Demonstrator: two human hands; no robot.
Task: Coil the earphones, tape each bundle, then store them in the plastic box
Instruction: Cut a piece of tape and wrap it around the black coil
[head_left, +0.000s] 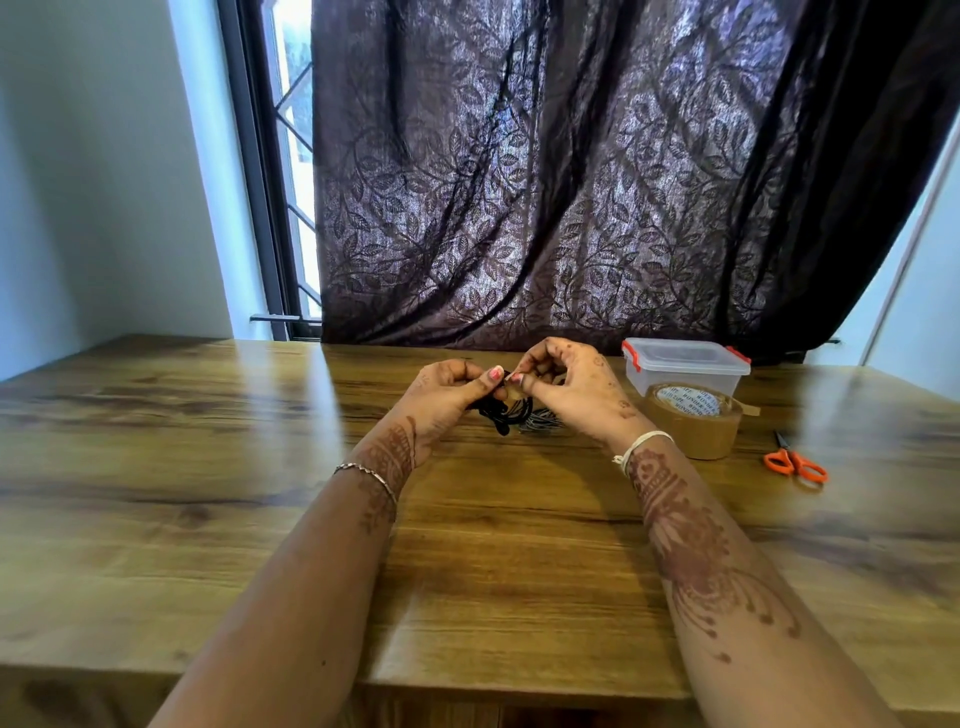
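Head | wooden table (156, 467) | plastic box (685, 366) far right | dark curtain (571, 182) | window (293, 130)

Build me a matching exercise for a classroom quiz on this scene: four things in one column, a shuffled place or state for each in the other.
Things:
1 earphones
2 box
3 tape roll
4 scissors

Places or states:
A lid on, at the back
B orange, farthest right
C black, gripped by the left hand
D brown, just in front of the box

Pairs: 1-C, 2-A, 3-D, 4-B
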